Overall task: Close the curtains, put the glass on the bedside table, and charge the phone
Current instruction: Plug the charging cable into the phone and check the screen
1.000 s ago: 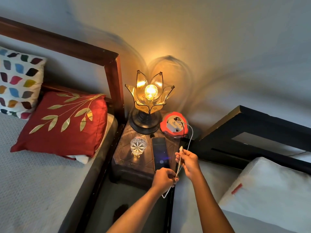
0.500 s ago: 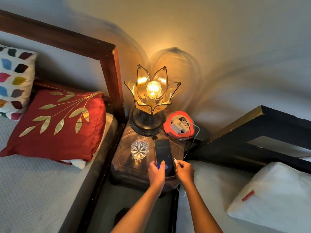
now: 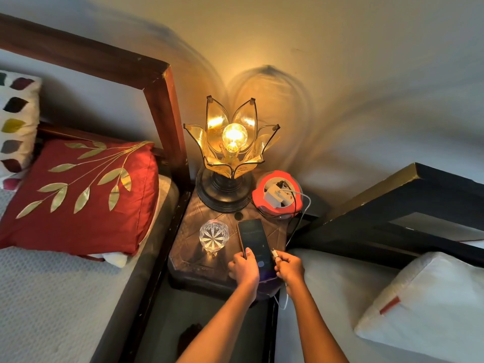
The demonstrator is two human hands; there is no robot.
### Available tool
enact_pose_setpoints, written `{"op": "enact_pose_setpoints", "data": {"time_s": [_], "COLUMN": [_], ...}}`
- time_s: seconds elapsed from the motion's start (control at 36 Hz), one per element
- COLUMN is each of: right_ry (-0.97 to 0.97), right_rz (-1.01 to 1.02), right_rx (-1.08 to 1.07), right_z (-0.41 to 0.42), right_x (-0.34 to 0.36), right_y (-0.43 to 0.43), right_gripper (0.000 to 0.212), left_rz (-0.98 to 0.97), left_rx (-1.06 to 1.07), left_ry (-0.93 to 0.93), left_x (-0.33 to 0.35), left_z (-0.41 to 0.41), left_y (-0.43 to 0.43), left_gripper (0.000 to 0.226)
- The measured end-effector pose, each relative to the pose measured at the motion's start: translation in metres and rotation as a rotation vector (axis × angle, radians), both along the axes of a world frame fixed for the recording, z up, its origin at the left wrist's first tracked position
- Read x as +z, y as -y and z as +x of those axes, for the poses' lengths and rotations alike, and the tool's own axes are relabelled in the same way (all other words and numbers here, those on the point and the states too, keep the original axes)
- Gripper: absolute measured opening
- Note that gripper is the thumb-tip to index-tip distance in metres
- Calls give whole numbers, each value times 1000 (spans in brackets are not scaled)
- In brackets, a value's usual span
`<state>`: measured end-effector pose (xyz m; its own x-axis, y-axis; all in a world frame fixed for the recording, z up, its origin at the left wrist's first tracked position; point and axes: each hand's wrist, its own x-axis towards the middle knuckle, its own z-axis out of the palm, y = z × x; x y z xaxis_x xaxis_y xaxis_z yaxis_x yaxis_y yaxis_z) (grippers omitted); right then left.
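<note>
A dark phone (image 3: 253,238) lies on the dark bedside table (image 3: 192,254) between two beds. My left hand (image 3: 245,268) grips the phone's near end, thumb on the screen. My right hand (image 3: 289,267) pinches the white charging cable's plug (image 3: 274,253) right beside the phone's lower right edge. The cable (image 3: 301,221) runs up to a white charger in a red extension reel (image 3: 277,196) at the table's back right. A cut-crystal glass (image 3: 214,235) stands upright on the table, left of the phone. No curtains are in view.
A lit petal-shaped lamp (image 3: 231,150) stands at the back of the table. A wooden-framed bed with a red leaf cushion (image 3: 81,197) is on the left. A black-framed bed with a white pillow (image 3: 429,307) is on the right.
My right hand has brought the plug from above the table down to the phone's lower right edge. My left hand has shifted onto the phone's near end.
</note>
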<state>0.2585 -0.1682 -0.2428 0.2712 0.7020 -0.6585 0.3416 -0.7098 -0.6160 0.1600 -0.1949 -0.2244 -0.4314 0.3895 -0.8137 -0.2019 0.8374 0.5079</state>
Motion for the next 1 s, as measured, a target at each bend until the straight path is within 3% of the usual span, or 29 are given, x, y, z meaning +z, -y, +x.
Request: {"op": "enact_pose_setpoints", "data": {"time_s": [0.19,0.33,0.69,0.86,1.0], "right_ry": [-64,-85,-233,-411,-420], "right_rz": [-65,-43,62,168,254], "right_rx": [16,-14,-18,-58,14], "right_z": [8,14,26,25,24], "right_x": [7,15,66,117,148], "right_y": [2,3,21,27,28], "right_gripper": [28,28,29,27,31], "left_rz": [138,196,297,401,433], "left_rx": [42,-21,50,210,365], "left_ry": [98,104,214,299,343], "left_x": [0,5,51,91,114], "left_z": [6,4,-2,-5,-15], "left_y": [-1,-2,8,8,3], "left_gripper": [13,21,23,20,20]}}
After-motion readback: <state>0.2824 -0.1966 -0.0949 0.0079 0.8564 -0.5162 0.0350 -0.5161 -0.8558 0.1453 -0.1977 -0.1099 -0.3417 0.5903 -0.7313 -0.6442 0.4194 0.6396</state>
